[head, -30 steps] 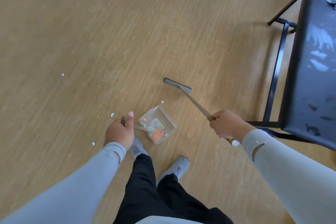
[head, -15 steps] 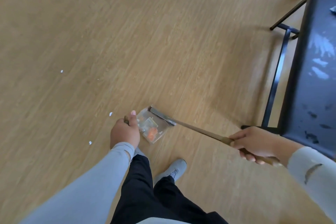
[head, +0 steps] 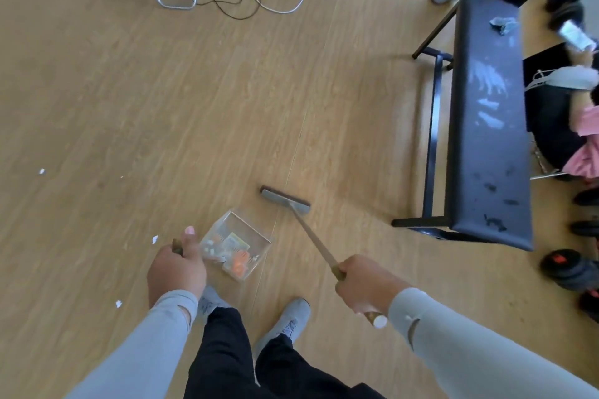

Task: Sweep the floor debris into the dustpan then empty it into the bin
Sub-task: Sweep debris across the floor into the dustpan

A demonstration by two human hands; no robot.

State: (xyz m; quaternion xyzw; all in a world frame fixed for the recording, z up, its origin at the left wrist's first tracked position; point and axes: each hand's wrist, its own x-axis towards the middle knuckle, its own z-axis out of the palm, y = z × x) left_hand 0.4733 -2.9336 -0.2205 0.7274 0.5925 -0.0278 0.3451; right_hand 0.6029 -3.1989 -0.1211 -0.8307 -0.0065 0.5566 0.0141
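Gripping the broom [head: 303, 229] by its wooden shaft, the right hand [head: 368, 285] is curling its fingers fully round the wood, with the shaft's white end cap sticking out behind the wrist. Broom head is resting on the wooden floor [head: 129, 91], apart from the dustpan [head: 236, 244] and beyond its far right side. Left hand [head: 176, 270] is holding the dustpan's handle, thumb stretching along the top. Dustpan is clear-walled, sitting on the floor just ahead of the person's grey shoes [head: 282, 324]; inside it are lying white bits, a yellowish scrap and an orange piece. Small white debris [head: 155, 239] is lying loose on the floor left of the left hand, with further specks farther left. Black bench [head: 489, 126] is standing to the right.
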